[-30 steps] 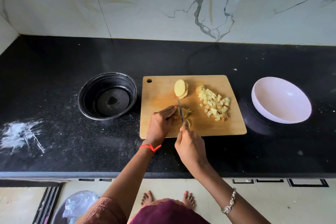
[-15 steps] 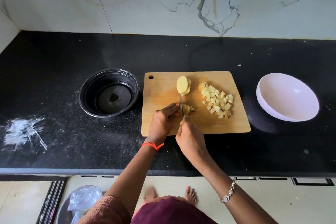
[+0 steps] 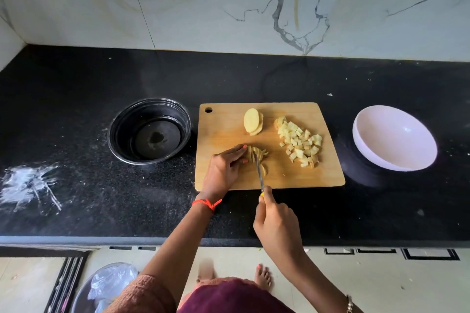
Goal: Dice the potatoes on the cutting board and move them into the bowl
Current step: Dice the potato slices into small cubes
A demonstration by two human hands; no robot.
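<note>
Because my left hand (image 3: 225, 169) pressed flat on the potato strips (image 3: 258, 157) with fingertips just beside the knife (image 3: 259, 173), a slip of the blade could have nicked them, I judged; loose strips might also have skidded off the cutting board (image 3: 279, 178) onto the black counter (image 3: 76, 134). My right hand (image 3: 276, 223) was clenched around the knife handle. Pale yellow dice (image 3: 300, 143) lay heaped on the board's right side, uncut slices (image 3: 253, 121) stacked behind, the white bowl (image 3: 394, 137) empty, well apart.
</note>
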